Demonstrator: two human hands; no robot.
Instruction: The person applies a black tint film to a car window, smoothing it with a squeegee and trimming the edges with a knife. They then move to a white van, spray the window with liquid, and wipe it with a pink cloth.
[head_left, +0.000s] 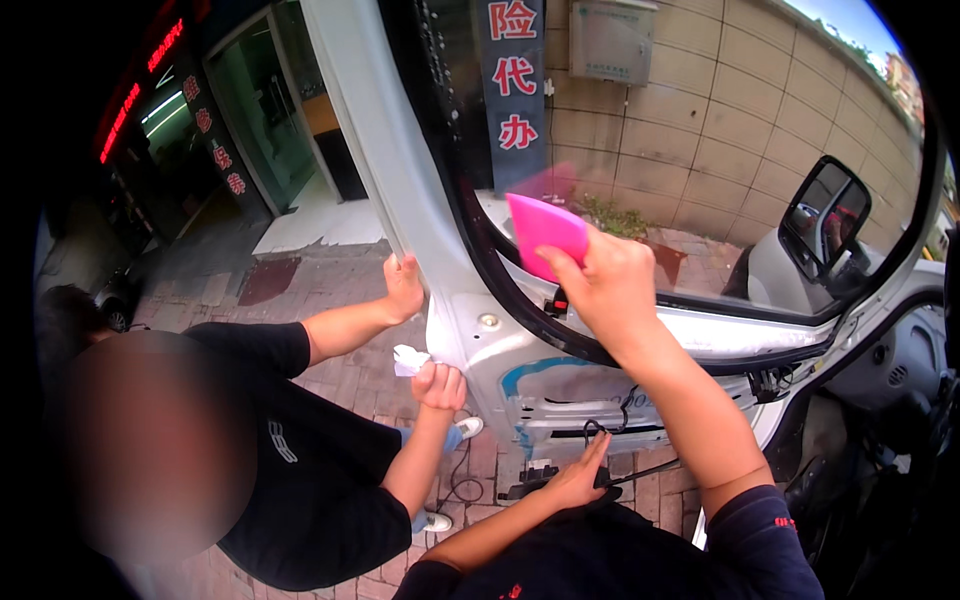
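My right hand (612,285) grips a pink scraper card (543,232), thumb on its near face. The card stands tilted at the lower left corner of the window glass (660,180) of a white vehicle door (465,335); whether its edge presses the glass I cannot tell. Lower down, my left hand (578,482) is open with fingers stretched, close to the door's inner panel and a thin black cable (625,415). Whether it touches the panel is unclear. A black rubber seal (530,325) runs round the glass.
At the left a person in a black T-shirt (330,470) holds the door's edge with one hand (403,288) and a crumpled white tissue (410,360) in the other. A side mirror (828,215) sits outside the glass. Beyond stands a tiled wall (690,60); brick paving (340,370) lies below.
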